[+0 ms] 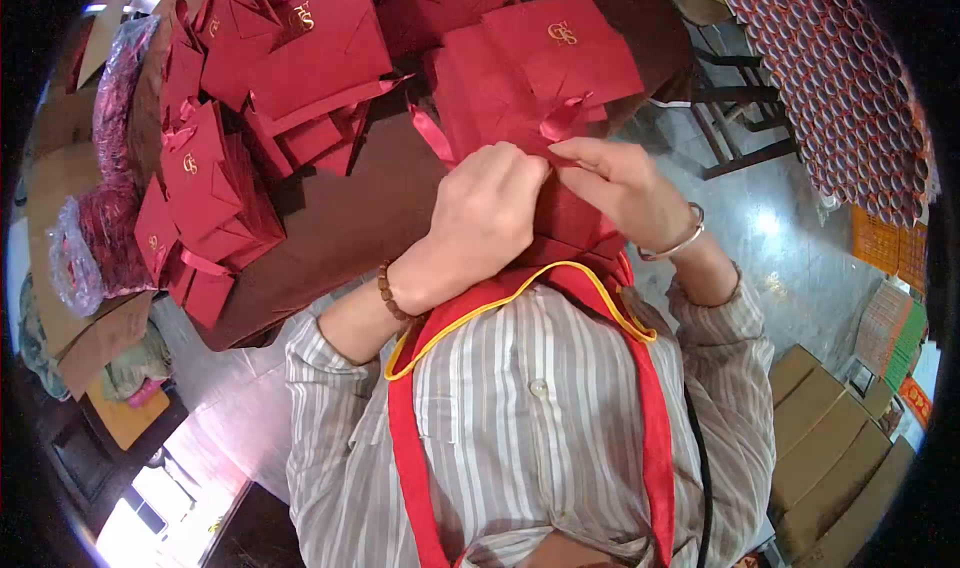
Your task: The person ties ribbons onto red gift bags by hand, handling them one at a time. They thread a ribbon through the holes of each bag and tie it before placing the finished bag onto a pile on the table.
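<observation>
- Left hand [487, 216]: curled shut over the near edge of a red paper bag [560, 208]; its fingertips are hidden.
- Right hand [625, 183]: pinching the same bag, held close before the chest; bag's lower part covered.
- Ribbon [432, 133]: pink, satin, trailing from bag.
- Brown table [340, 223]: matte, rounded edge.
- Stacked red bags [300, 58]: gold-embossed, flat-folded, partly overlapping.

red bags [300, 58] crowd table's far side and left; bare brown tabletop [350, 228] free near hands.
</observation>
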Tool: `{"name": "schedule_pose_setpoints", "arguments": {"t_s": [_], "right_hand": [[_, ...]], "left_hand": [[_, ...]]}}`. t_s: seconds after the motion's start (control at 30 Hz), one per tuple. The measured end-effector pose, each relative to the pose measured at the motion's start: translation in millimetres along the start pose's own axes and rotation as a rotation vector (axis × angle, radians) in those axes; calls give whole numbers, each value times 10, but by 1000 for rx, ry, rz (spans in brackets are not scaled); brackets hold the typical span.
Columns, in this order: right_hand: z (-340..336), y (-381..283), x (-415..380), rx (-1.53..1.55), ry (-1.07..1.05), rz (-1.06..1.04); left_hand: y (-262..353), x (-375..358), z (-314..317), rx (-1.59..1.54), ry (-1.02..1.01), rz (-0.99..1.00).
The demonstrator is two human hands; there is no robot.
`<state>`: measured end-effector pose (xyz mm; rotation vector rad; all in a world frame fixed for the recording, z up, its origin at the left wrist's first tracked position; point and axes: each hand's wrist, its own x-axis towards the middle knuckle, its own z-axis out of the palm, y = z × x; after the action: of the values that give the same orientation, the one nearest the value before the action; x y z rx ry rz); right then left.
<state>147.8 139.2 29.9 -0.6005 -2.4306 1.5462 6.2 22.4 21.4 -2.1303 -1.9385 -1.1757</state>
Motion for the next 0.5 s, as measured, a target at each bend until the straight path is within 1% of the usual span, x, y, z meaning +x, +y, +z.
{"name": "schedule_pose_setpoints", "arguments": {"t_s": [0.03,0.07,0.13,0.17,0.2,0.27,0.33,0.4,0.5], "right_hand": [[-19,57,9,181,-51,42],[-81,60,23,180,-48,44],[-231,0,67,474,-213,344],[-263,17,82,436,-209,338],[-285,29,91,437,-210,340],[-307,51,99,476,-256,346],[-315,77,114,434,-251,338],[-322,94,125,528,-279,343],[-338,124,150,584,-270,330]], "left_hand": [[-10,18,-39,-147,17,-68],[-24,4,-47,-150,16,-65],[-50,-42,-55,-309,-2,-271],[-69,-61,-85,-343,-13,-325],[-81,-77,-121,-343,-14,-327],[-97,-119,-191,-508,-50,-623],[-126,-165,-219,-540,-35,-662],[-113,-150,-277,-610,-97,-795],[-97,-117,-301,-574,-115,-786]]}}
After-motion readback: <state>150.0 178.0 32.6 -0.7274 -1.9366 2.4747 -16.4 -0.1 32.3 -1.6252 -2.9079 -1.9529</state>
